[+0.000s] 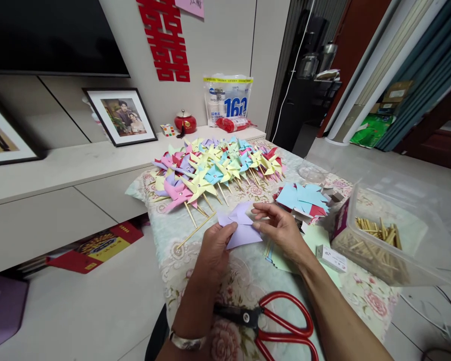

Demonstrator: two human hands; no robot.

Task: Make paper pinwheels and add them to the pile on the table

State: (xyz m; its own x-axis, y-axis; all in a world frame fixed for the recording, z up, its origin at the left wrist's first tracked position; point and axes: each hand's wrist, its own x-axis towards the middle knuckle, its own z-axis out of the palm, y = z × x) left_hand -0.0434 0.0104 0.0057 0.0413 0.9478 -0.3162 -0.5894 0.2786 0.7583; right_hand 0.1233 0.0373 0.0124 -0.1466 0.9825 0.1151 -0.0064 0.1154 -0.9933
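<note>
A piece of lilac paper [244, 235] with cut, partly folded flaps is held over the table by both of my hands. My left hand [218, 243] pinches its left side with the thumb on top. At the paper's right edge, my right hand [280, 228] has its thumb and fingers closed around a flap. A wooden stick [195, 230] lies just left of the paper. Beyond it, many finished paper pinwheels [214, 173] on sticks are heaped. Large scissors [281, 321] with red handles lie between my forearms, blades pointing left.
To the right are a stack of cut blue paper [302, 198], pale green sheets [317, 238], a small white box [331, 258] and a clear plastic bin [379, 250] of short sticks. A cabinet [60, 175] with picture frames runs along the wall behind the flowered tablecloth [199, 291].
</note>
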